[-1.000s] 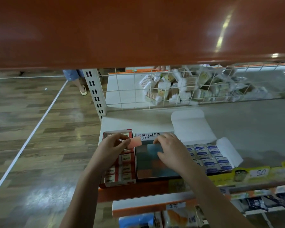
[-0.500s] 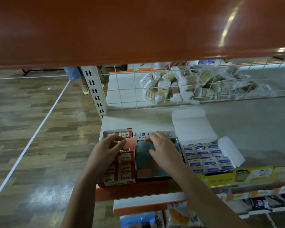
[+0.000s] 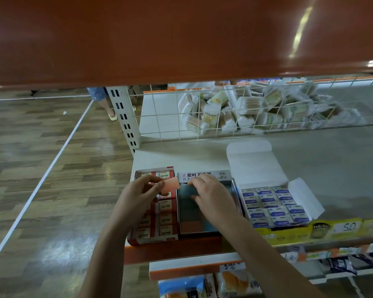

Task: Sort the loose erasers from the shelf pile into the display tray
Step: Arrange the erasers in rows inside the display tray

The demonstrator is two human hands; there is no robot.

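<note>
vs 1 s ago: right hand [image 3: 213,196] has moved to far end of the dark open display tray [image 3: 199,229], fingers curled on a flat teal eraser [image 3: 188,190] there. left hand [image 3: 138,196] still pinches flat pink eraser [image 3: 170,186] at tray's far-left corner, barely shifted.

Left hand [image 3: 138,195] pinches pink eraser [image 3: 171,186]; right hand [image 3: 211,195] seemingly places another.

We get one head-worn view, looking forward and down, close over the shelf [image 3: 310,168]; an orange surface [image 3: 181,35], perhaps an upper shelf, blocks the top.
</note>
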